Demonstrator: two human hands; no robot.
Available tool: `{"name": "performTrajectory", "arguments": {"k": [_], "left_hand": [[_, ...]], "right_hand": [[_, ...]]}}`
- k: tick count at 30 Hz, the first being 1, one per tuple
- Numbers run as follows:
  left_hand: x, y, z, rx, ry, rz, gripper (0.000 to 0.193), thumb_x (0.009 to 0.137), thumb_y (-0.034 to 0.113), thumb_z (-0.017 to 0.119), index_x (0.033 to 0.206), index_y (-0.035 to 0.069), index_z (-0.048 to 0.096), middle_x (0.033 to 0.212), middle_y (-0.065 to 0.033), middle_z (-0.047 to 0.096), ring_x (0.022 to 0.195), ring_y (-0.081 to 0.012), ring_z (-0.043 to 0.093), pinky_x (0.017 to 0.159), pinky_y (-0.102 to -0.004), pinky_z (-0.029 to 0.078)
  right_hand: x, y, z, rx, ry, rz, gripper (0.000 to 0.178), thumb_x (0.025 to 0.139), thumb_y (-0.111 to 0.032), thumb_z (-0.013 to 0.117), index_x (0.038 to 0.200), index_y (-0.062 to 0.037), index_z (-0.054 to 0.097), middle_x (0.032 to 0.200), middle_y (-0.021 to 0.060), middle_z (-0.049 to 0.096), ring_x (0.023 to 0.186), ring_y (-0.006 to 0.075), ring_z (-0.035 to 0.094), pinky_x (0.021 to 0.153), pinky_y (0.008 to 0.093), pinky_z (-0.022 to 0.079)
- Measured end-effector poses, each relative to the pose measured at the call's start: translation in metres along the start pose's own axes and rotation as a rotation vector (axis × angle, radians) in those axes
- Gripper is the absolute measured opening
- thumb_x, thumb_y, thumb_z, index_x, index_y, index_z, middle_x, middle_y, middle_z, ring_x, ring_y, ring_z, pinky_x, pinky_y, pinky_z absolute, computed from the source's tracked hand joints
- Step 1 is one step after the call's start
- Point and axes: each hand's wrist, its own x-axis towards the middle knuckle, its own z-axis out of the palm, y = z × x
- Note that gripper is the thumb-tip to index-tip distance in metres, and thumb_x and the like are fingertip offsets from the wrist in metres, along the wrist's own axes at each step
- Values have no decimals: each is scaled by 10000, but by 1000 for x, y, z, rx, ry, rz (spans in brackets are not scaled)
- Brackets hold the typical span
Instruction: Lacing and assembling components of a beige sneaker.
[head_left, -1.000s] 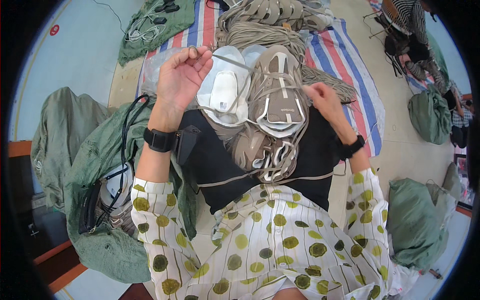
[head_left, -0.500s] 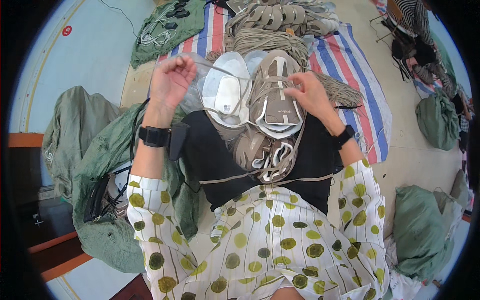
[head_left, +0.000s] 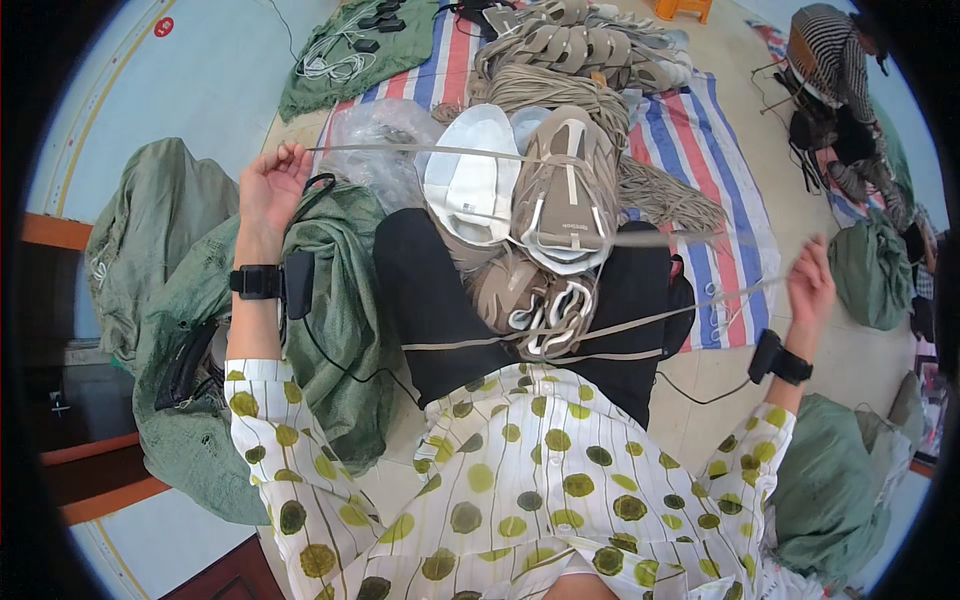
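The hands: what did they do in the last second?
Both moved outward from the shoes on the lap. The left hand went left, the right hand swung far right, drawing a beige lace taut across them. The shoes and the green sacks stayed put.

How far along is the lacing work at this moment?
Done: a lace already runs through the lower shoe upper on the lap. In hand: the left hand and the right hand are spread wide, pulling one long beige lace taut across the taupe upper. Left: a white upper beside it, plus a row of more uppers and a bundle of laces on the striped mat.
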Motion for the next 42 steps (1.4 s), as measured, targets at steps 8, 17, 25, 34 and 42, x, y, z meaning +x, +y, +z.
{"name": "performTrajectory", "arguments": {"k": [8, 17, 25, 34, 42], "left_hand": [[-13, 64, 12, 127, -81, 101, 67, 760, -32, 478, 788, -69, 527, 847, -160, 585, 848, -266, 570, 903, -405, 452], [-99, 194, -148, 48, 375, 482, 195, 779, -76, 441, 938, -151, 526, 954, -219, 581, 912, -319, 568, 958, -446, 414], [-259, 312, -250, 1292, 650, 781, 245, 846, -74, 422, 1058, -168, 500, 1096, -241, 544, 1023, -310, 541, 952, -373, 441], [-297, 357, -237, 1378, 843, 805, 284, 873, -22, 398, 1103, -168, 479, 1078, -256, 551, 1054, -309, 534, 968, -388, 436], [-67, 95, -56, 1026, 128, 297, 199, 852, 99, 552, 1020, -2, 582, 970, -107, 619, 876, -170, 602, 826, -287, 486]], "right_hand": [[-124, -169, -85, -825, 421, -540, 470, 816, 75, 414, 1284, 69, 373, 862, 84, 501, 661, 133, 390, 632, 208, 402], [-217, -377, -109, -926, 452, -626, 486, 830, 64, 428, 1308, 55, 343, 973, 82, 528, 712, 125, 415, 662, 208, 408], [-212, -247, -98, -883, 448, -474, 464, 848, 33, 458, 1300, 40, 355, 1029, 83, 541, 715, 117, 455, 682, 212, 425], [-155, -250, -83, -879, 464, -325, 441, 868, -1, 491, 1291, 24, 368, 1092, 84, 554, 718, 109, 501, 703, 218, 446], [0, 47, 1, -1431, 189, 28, 270, 867, -232, 579, 1082, -69, 576, 921, 3, 588, 732, 69, 523, 659, 236, 441]]}}
